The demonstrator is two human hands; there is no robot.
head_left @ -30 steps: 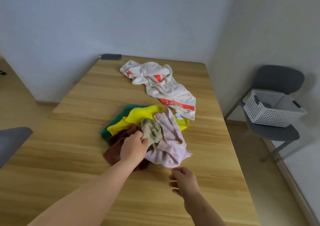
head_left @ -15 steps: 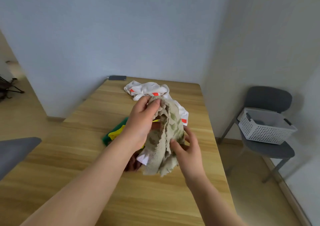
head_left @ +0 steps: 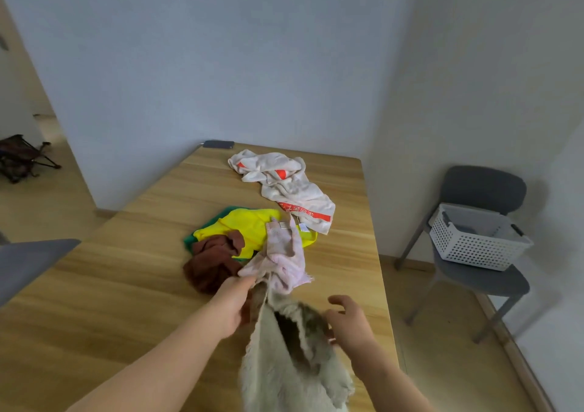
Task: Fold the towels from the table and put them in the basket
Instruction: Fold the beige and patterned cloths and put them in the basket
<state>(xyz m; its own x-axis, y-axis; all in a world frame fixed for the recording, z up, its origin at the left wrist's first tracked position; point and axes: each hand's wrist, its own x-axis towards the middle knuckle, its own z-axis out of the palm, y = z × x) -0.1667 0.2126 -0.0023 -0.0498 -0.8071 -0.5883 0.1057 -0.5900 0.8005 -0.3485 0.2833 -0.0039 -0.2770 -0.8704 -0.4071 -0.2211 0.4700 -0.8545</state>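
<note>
Beige cloth is being opened out. The beige towel [head_left: 284, 364] is held up off the counter [head_left: 126, 285] by the left hand [head_left: 235, 305], and its top edge is gripped by that hand's closed fingers. The rest of the towel hangs down below those fingers, with a dark gap where it is bunched up.

The right hand [head_left: 350, 326] is just beside the towel. Its fingers [head_left: 339, 300] are spread and loose, and nothing is gripped by them. It is too blurred to tell if the cloth is touched by the thumb.

This looks like the first step: one towel is being shaken open so that it can be folded. No folded towel is seen yet. Next, a second corner needs to be found and pinched by the right fingers, so that the towel can be pulled flat.

Just past the left fingers, a pink towel [head_left: 284, 253] and a brown towel [head_left: 211, 263] are piled on the counter. The basket [head_left: 474, 247] is set on a grey chair [head_left: 483, 190], well off to the right of the right fingers.

Half a second ago, the towel was held up high in a tight bunch, and the right hand was pressed to it. Now the towel is lower and hangs longer, and the right fingers are off to the side.
</note>
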